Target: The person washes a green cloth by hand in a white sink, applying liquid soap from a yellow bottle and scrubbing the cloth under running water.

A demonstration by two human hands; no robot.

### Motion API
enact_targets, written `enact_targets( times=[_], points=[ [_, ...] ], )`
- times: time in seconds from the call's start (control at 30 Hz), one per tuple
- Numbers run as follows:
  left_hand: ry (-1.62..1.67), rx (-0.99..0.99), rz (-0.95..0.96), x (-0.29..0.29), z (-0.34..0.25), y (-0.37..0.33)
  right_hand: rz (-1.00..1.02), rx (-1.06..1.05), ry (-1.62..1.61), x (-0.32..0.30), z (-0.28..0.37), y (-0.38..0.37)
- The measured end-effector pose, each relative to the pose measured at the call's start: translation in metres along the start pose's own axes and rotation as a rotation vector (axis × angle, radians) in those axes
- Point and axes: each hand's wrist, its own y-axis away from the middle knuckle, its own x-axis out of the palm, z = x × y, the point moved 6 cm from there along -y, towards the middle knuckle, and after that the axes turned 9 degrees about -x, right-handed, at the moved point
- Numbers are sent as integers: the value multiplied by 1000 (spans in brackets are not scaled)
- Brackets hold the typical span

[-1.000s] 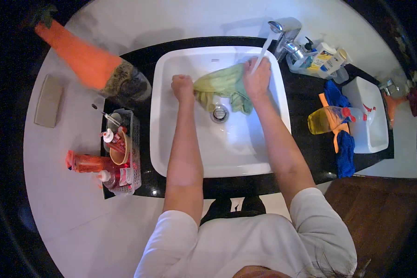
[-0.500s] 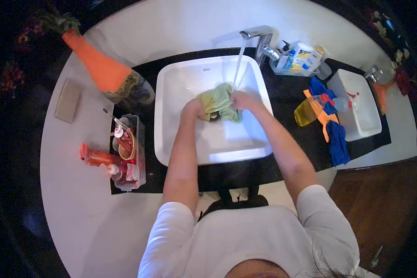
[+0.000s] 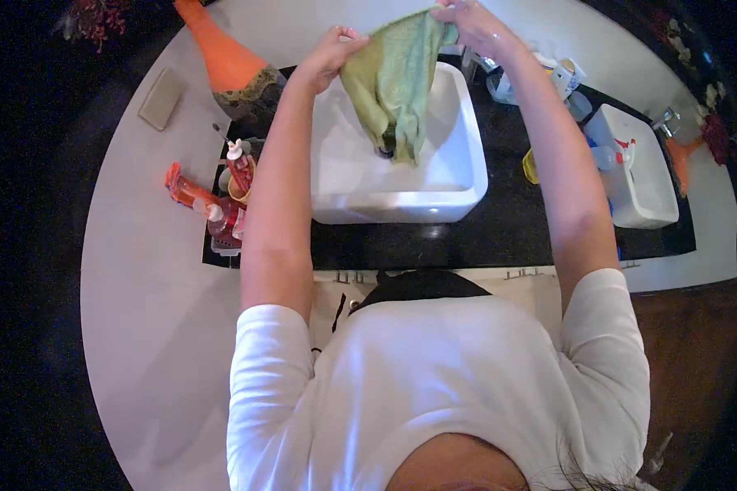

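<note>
Here, the cloth (image 3: 397, 78) (green) hangs between left hand (image 3: 330, 59) and right hand (image 3: 478, 31).

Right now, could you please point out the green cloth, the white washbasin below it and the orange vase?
Green cloth (image 3: 397, 78): head view, on the middle of its hanging fabric.
White washbasin (image 3: 397, 209): head view, on its near outer wall.
Orange vase (image 3: 231, 61): head view, on its orange tapering part.
</note>
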Motion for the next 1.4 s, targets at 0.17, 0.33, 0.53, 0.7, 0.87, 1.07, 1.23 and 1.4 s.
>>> enact_targets(
  times=[0.17,0.33,0.53,0.7,0.87,1.07,1.23,1.4],
  points=[
    [-452,76,338,-13,27,26,-31,-182,-27,10,50,-15],
    [-193,-250,82,-36,85,23,-188,11,92,4,32,2],
    [340,-45,-29,-51,22,-32,-258,-228,255,-41,14,-13],
    [296,10,58,-52,-12,-41,-189,-79,-85,-35,21,-18],
    [-78,-16,81,-5,16,-10,88,-8,157,-4,-15,24],
    [-26,-101,338,-13,37,59,289,82,-208,38,27,72],
    [236,-110,333,-30,9,51,67,15,-261,28,43,50],
    [95,-336,-2,-35,77,-15,-162,75,408,13,-72,41]
  ],
)
